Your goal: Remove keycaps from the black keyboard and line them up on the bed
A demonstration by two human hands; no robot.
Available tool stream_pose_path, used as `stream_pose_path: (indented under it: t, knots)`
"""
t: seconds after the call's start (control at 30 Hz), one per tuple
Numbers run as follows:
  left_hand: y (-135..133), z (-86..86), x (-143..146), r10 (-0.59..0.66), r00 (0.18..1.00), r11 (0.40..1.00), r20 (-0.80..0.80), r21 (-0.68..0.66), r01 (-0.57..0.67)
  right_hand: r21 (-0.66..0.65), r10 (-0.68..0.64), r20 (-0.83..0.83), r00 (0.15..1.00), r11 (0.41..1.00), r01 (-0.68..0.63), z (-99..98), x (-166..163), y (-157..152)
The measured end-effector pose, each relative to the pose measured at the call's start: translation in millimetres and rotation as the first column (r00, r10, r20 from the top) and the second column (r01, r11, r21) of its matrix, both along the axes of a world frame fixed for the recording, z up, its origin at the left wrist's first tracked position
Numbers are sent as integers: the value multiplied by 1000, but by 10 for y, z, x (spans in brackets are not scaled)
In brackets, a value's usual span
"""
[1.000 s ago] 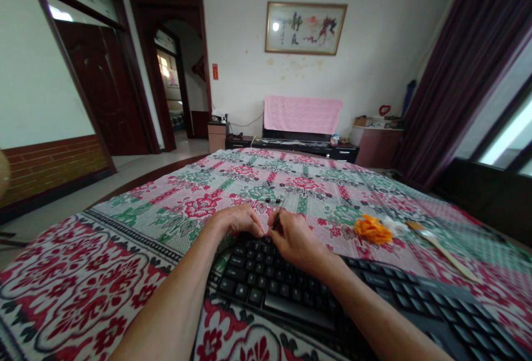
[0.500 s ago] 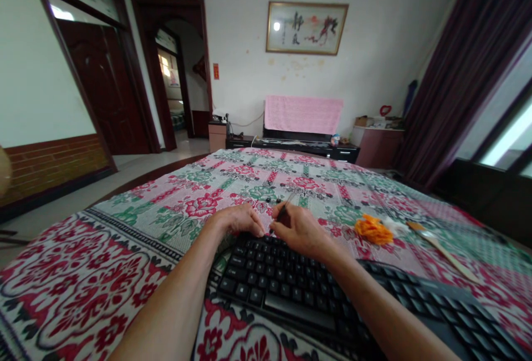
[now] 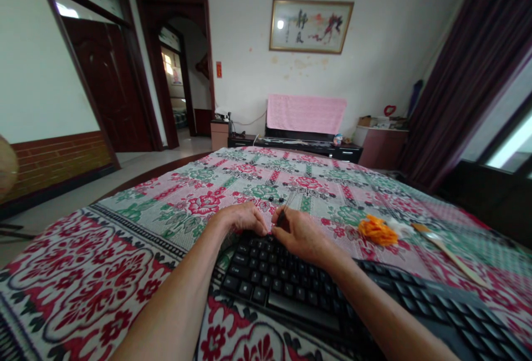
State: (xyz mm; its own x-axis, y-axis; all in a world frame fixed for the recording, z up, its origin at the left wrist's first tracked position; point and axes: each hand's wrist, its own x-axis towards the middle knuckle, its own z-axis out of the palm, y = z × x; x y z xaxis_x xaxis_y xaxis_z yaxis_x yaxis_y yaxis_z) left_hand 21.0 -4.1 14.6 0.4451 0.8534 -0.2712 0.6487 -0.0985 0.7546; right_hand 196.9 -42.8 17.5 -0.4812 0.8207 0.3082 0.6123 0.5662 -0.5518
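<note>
A black keyboard (image 3: 291, 283) lies on the patterned tablecloth in front of me. My left hand (image 3: 248, 219) is bent at its upper left edge, fingertips closed together near the top row of keys; whatever they pinch is hidden. Close beside it, my right hand (image 3: 297, 231) is curled around a small dark tool (image 3: 281, 217) with thin wire-like ends, its exact kind unclear. The right fingertips also come down to the top row. Just beyond the hands sit small black pieces (image 3: 276, 199), like keycaps, on the cloth.
To the right lie a crumpled orange cloth (image 3: 377, 230), a white wad (image 3: 399, 229) and a flat brush (image 3: 449, 254) with a pale handle. The tablecloth (image 3: 166, 222) covers the table. Farther back stands a low cabinet with a pink-draped screen (image 3: 306, 114).
The view has shifted slightly, so the scene sits a little farther right. Both hands stay at the keyboard's top edge; the dark tool in my right hand has tilted a little.
</note>
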Motion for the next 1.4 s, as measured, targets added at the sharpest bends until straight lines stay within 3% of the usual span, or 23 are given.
stream_pose_path:
  t: [0.2, 0.4, 0.93, 1.13, 1.4]
  knots:
    - [-8, -5, -9, -13, 1000, 1000, -1, 2, 13, 89, 22, 42, 999, 996, -26, -35, -16, -12]
    - [-22, 23, -3, -22, 997, 1000, -75, -24, 20, 56, 69, 72, 995, 996, -73, 4, 41, -29]
    - [2, -3, -27, -35, 993, 999, -110, -4, 34, 37, 51, -25, 998, 998, -50, -40, 29, -59]
    - [-4, 8, -25, -70, 993, 998, -96, 3, 70, 117, 94, -14, 995, 989, -92, -67, 4, -112]
    - [19, -53, -40, -66, 996, 998, -62, 18, 67, 42, 75, -36, 997, 996, -73, -68, 6, -97]
